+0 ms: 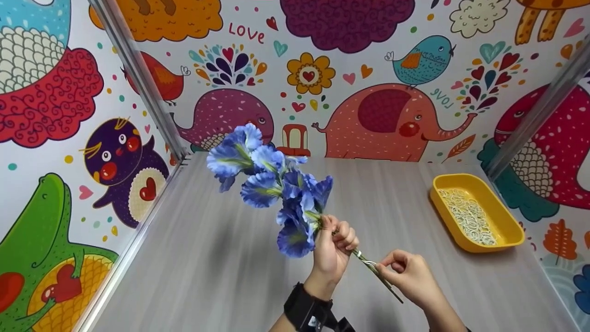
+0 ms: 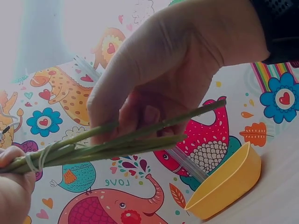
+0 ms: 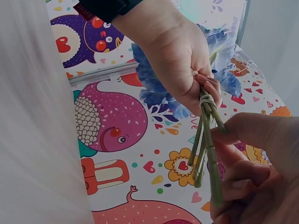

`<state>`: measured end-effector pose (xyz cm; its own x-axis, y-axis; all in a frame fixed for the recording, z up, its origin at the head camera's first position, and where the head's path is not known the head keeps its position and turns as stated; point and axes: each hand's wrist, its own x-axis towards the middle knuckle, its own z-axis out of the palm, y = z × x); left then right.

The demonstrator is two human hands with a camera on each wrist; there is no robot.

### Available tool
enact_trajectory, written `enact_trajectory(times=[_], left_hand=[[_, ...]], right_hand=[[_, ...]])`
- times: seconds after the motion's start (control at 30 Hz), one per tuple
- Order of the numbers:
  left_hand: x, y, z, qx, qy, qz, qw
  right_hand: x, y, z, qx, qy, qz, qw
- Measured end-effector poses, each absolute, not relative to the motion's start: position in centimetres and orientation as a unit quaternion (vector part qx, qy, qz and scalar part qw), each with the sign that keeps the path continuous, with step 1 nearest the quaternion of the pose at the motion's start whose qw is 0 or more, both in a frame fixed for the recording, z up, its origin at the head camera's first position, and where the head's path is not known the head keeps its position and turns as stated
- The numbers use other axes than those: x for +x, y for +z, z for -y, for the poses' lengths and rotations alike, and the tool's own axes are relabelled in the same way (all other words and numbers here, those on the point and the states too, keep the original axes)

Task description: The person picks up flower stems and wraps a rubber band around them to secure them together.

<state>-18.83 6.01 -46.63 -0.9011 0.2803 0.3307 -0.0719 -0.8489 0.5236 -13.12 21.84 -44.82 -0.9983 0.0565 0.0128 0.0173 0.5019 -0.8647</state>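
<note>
A bunch of blue artificial irises slants across the head view, blooms up to the left, green stems down to the right. My left hand grips the stems just below the blooms. A whitish rubber band is wound round the stems close beside the left fingers. Farther down, my right hand has its thumb and forefinger at the stems, pinching near the end of a shorter stem. Its other fingers are curled. In the left wrist view, that right hand is partly behind the stems.
A yellow plastic tray holding many whitish rubber bands stands at the right on the grey wood-grain table. Walls printed with cartoon animals enclose the table, with metal corner strips at both sides.
</note>
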Motion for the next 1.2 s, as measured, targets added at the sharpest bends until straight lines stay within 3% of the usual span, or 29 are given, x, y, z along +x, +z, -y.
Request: enact_trajectory(times=[0.3,0.43,0.93,1.2], left_hand=[[-18.9,-46.8,-6.0,0.178,0.951,-0.227,0.106],[-18.9,-47.0,-6.0,0.191,0.949,-0.221,0.119],[-18.9,-46.6,-5.6,0.194,0.944,-0.197,0.181],[-18.8,-46.7,-5.8,0.159,0.943,-0.222,0.192]], right_hand=[[-13.3,-44.9,-22.0,0.008,0.480,0.877,0.006],[-13.3,-44.8,-21.8,0.017,0.446,0.895,0.026],[-14.5,-46.1,-21.2,0.174,0.461,0.843,0.216],[-16.2,-46.0,-21.1,0.280,0.362,0.823,0.338]])
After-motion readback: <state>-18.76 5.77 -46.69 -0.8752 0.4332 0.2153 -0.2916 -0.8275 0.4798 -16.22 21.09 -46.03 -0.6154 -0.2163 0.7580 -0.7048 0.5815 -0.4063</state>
